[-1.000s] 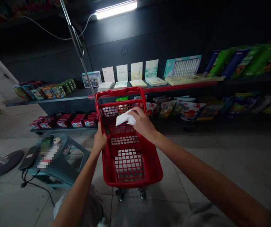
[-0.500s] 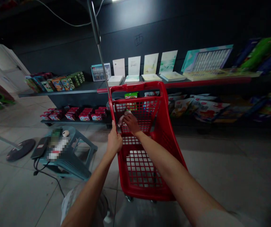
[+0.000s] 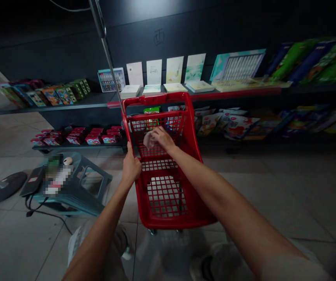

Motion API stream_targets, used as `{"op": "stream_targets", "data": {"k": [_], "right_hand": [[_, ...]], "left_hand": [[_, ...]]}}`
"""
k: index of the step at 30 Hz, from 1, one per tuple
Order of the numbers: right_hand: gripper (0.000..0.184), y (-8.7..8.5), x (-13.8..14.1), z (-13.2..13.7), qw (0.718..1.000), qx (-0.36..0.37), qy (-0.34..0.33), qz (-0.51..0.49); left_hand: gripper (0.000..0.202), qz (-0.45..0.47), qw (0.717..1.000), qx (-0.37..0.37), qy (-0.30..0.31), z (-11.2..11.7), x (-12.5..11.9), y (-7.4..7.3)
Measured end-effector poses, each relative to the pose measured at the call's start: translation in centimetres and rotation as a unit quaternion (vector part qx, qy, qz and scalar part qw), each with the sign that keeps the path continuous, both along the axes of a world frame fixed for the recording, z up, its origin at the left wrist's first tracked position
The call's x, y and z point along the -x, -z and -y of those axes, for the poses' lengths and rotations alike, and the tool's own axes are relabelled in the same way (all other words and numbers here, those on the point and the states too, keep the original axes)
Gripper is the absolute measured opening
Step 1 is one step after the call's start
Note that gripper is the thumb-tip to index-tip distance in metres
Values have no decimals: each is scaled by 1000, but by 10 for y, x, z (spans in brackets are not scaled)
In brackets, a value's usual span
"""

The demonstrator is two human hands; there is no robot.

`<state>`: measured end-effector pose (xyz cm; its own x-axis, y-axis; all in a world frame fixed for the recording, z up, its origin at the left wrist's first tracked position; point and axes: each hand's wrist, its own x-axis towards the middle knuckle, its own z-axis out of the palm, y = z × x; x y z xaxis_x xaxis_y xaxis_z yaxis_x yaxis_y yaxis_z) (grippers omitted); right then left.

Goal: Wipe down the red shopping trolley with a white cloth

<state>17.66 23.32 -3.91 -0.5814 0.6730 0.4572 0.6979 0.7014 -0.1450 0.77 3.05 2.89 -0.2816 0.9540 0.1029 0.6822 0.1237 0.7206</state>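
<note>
- Right hand (image 3: 162,137) has shifted left along the far mesh wall of the red shopping trolley (image 3: 168,222) since the earlier frame, now at about 12 o'clock from the person
- Right hand: fingers curled down, closed on a white cloth (image 3: 148,139), most of it bunched under the fingers against the inside of the mesh
- Left hand (image 3: 131,168): wrapped shut around the trolley's left rim, at about 11 o'clock, holding nothing else
- Trolley stands on the tile floor (image 3: 273,195), directly ahead at 12 o'clock
- Metal pole (image 3: 103,43) rises just beside the trolley's left side, around 11 o'clock
- Teal plastic stool (image 3: 94,195) at about 10 o'clock, well left of the trolley; items on top are blurred, with a black cable (image 3: 45,214) trailing off it
- Round black disc (image 3: 6,187) lies on the floor at 9 o'clock
- Upper shelf (image 3: 53,105) behind the trolley carries pale cards (image 3: 154,72) at 12 o'clock and green packs (image 3: 311,62) at 1 o'clock
- Lower shelf (image 3: 77,147) carries red boxes (image 3: 93,139) at 11 o'clock; snack bags (image 3: 226,125) sit on the same level at 1 o'clock
</note>
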Motion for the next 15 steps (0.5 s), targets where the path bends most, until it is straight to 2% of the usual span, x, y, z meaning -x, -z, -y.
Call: {"op": "stream_targets", "data": {"k": [2, 3, 5, 7, 9, 12, 15], "right_hand": [[37, -24, -7, -10, 990, -76, 46, -110], [39, -31, -10, -13, 981, -102, 68, -153], [41, -29, -14, -12, 970, -113, 103, -188], [43, -11, -15, -6, 977, -71, 123, -158], [45, 15, -15, 5, 984, -9, 137, -115], [50, 51, -18, 24, 978, 87, 174, -80], [43, 74, -29, 45, 963, 181, 196, -45]], "left_hand": [[91, -6, 1000, 6, 1, 0, 0, -1], [90, -9, 1000, 9, 2, -1, 1, -2], [89, -9, 1000, 13, 3, -1, 1, -2], [89, -8, 1000, 11, 4, -1, 1, -1], [89, -5, 1000, 6, 4, -1, 1, 1], [87, -5, 1000, -5, 4, -1, 0, 2], [87, -10, 1000, -4, 1, 0, -2, 0]]}}
